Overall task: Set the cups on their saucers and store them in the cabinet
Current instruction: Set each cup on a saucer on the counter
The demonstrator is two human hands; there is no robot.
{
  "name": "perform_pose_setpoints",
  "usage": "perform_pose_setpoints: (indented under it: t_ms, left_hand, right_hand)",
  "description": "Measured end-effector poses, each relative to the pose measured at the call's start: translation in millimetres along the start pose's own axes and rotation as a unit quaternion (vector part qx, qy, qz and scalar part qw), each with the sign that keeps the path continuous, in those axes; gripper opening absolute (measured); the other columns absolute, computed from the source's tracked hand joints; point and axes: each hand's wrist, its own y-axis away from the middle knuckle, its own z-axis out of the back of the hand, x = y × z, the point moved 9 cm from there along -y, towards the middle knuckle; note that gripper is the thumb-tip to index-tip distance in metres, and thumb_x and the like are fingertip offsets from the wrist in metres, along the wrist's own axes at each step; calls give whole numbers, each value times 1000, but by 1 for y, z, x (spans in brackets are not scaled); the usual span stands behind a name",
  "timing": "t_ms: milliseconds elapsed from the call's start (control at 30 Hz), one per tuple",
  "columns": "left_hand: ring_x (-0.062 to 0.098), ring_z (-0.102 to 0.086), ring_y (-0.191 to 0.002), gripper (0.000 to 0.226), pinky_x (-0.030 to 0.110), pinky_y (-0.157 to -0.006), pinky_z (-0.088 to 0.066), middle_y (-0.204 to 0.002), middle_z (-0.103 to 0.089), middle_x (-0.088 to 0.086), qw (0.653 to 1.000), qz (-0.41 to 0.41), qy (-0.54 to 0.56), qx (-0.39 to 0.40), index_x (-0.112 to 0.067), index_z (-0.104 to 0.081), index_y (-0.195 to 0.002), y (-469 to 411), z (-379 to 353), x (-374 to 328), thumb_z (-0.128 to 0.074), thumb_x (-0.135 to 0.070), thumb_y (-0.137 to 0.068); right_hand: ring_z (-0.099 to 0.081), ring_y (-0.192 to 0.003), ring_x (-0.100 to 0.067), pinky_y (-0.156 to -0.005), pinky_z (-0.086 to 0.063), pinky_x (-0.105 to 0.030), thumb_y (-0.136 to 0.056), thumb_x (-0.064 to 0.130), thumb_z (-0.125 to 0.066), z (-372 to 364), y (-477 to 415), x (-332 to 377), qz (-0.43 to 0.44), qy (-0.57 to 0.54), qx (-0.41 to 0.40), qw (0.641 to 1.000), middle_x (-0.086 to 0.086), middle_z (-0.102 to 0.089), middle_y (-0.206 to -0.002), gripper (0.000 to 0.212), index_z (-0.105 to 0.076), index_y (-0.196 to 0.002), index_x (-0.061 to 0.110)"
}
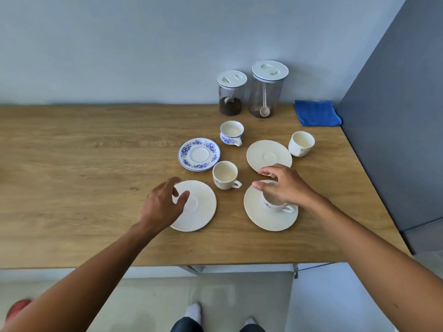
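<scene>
A cream cup stands upright on a cream saucer at the front right. My right hand hovers just over its rim with fingers spread and loosely curved, holding nothing. My left hand hangs over the near left edge of a bare cream saucer, fingers relaxed and empty. Another cream cup stands on the table between the two front saucers. Farther back lie a blue-flowered saucer, its matching cup, a third cream saucer and a tilted cream cup.
Two lidded clear jars with scoops stand by the wall on the wooden table. A folded blue cloth lies at the back right corner. A grey panel borders the table's right side.
</scene>
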Motion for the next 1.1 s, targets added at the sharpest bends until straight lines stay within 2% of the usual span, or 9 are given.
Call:
perform_pose_setpoints:
  t_ms: [167, 367, 500, 633, 733, 900, 1000, 1100]
  left_hand:
    - [24, -64, -87, 43, 35, -74, -51, -88, -65, -3, 999, 38, -24, 20, -20, -60, -122, -6, 8, 37, -65, -44, -87]
    - [21, -62, -85, 41, 35, -75, -52, -85, -60, -6, 996, 70, -29, 54, -22, -62, -119, -1, -1, 56, -68, -40, -83]
    - [22, -61, -88, 41, 34, -73, -51, -89, -54, -8, 994, 59, -28, 85, -28, -60, -121, 4, -9, 59, -67, -40, -83]
    - [21, -59, -85, 40, 32, -72, -48, -84, -55, -7, 995, 58, -10, 77, -26, -62, -121, 5, -10, 63, -69, -35, -83]
    - [22, -61, -84, 38, 33, -72, -51, -80, -58, -8, 994, 72, 4, 78, -27, -63, -119, 7, -11, 68, -70, -35, -83]
    - [21, -62, -86, 37, 33, -75, -52, -81, -61, -9, 993, 92, 30, 73, -29, -63, -119, 9, -12, 73, -71, -35, -84]
    - [18, -60, -82, 36, 32, -73, -51, -80, -63, -7, 992, 96, 45, 71, -29, -64, -119, 9, -12, 74, -71, -35, -84]
    - [18, -61, -84, 36, 32, -75, -52, -80, -63, -8, 992, 98, 46, 71, -29, -64, -119, 9, -12, 75, -71, -36, -84]
  right_hand:
    - [-60, -102, -9, -96, -48, -44, -74, 63, -73, -21, -26, 24, -6, 59, 60, 996, 16, -64, -97, 51, -72, -113, 29]
    - [-64, -94, -8, -90, -48, -40, -73, 60, -77, -37, -36, 31, -16, 85, 70, 994, 16, -73, -91, 30, -76, -89, 34]
    - [-63, -86, -8, -80, -46, -36, -78, 56, -75, -43, -39, 31, -17, 91, 72, 993, 15, -72, -86, 24, -76, -87, 33]
    - [-63, -79, -11, -74, -48, -35, -81, 51, -74, -48, -42, 26, -34, 74, 89, 993, 13, -67, -77, 19, -73, -83, 33]
    - [-57, -72, -9, -66, -42, -30, -85, 46, -72, -45, -44, 27, -43, 82, 81, 992, 11, -64, -72, 17, -72, -81, 29]
    - [-48, -60, -4, -53, -32, -18, -92, 32, -69, -36, -44, 37, -28, 29, 44, 998, 8, -61, -63, 18, -77, -83, 18]
    - [-51, -65, -10, -56, -35, -20, -91, 31, -69, -34, -40, 54, 14, 21, 15, 1000, -3, -70, -72, 22, -77, -83, 12]
    - [-59, -68, -18, -66, -46, -29, -91, 33, -69, -46, -29, 78, 68, 23, -8, 997, -6, -74, -78, 25, -75, -85, 8]
